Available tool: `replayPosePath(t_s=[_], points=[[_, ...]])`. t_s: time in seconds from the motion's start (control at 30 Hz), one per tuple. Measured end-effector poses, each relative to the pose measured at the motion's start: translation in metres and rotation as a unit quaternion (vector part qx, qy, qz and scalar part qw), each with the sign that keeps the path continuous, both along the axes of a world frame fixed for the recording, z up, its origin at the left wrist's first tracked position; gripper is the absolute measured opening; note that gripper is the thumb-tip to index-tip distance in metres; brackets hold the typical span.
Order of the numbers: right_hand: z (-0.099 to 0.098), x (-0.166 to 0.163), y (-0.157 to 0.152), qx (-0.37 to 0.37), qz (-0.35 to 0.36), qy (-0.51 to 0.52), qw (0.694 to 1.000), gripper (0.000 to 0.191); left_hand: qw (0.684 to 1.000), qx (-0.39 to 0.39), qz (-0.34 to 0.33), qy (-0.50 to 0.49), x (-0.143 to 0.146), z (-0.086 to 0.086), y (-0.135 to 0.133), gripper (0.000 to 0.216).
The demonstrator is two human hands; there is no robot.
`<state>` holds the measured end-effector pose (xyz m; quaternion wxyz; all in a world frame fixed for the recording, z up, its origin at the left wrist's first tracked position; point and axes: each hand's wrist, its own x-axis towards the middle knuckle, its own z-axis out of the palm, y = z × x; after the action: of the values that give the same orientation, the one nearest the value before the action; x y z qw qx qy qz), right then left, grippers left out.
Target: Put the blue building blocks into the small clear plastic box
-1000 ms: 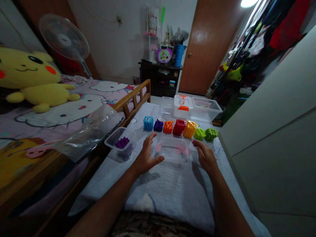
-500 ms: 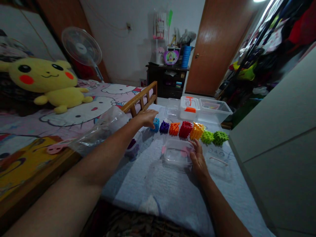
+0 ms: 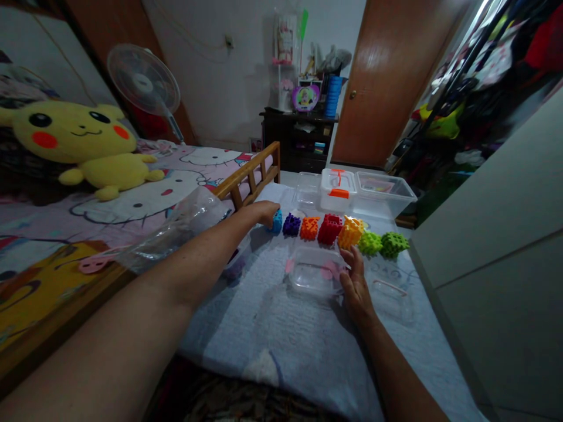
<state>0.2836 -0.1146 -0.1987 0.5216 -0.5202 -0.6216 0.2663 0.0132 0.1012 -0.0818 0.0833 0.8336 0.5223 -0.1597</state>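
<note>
A row of toy block cubes lies on the grey cloth: blue (image 3: 277,221), purple (image 3: 291,224), orange (image 3: 310,228), red (image 3: 331,228), yellow-orange (image 3: 350,232) and two green ones (image 3: 380,244). My left hand (image 3: 263,213) reaches out and closes its fingers round the blue cube at the row's left end. My right hand (image 3: 357,285) rests open against the right side of an empty clear plastic box (image 3: 313,276) in front of the row.
Clear storage boxes (image 3: 357,194) with an orange-latched lid stand behind the row. A small tub with purple pieces (image 3: 235,262) is partly hidden by my left arm. A plastic bag (image 3: 176,231), a wooden bed rail (image 3: 248,176), a yellow plush (image 3: 83,140) and a fan (image 3: 143,79) are left.
My left hand left the clear box, reached forward to the blue cube and has now closed over it. My right hand stayed at the box's right side.
</note>
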Motion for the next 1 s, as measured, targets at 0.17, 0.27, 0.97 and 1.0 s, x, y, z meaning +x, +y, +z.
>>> replayPosePath(t_s=[0.17,0.27,0.97,1.0], points=[[0.003,-0.001,-0.001,-0.003,-0.003,-0.002,1.000,0.068,1.000,0.004,-0.003,0.001,-0.004,-0.001,0.003,0.059],[0.003,-0.001,0.000,0.001,-0.005,-0.001,1.000,0.068,1.000,0.016,-0.007,0.002,-0.005,0.004,0.001,0.057],[0.009,-0.002,0.000,0.017,-0.005,0.001,1.000,0.070,0.970,0.010,-0.234,-0.069,0.080,0.046,-0.138,0.047],[0.009,-0.002,0.000,0.018,-0.003,-0.001,1.000,0.070,0.968,0.008,-0.241,-0.069,0.084,0.041,-0.141,0.047]])
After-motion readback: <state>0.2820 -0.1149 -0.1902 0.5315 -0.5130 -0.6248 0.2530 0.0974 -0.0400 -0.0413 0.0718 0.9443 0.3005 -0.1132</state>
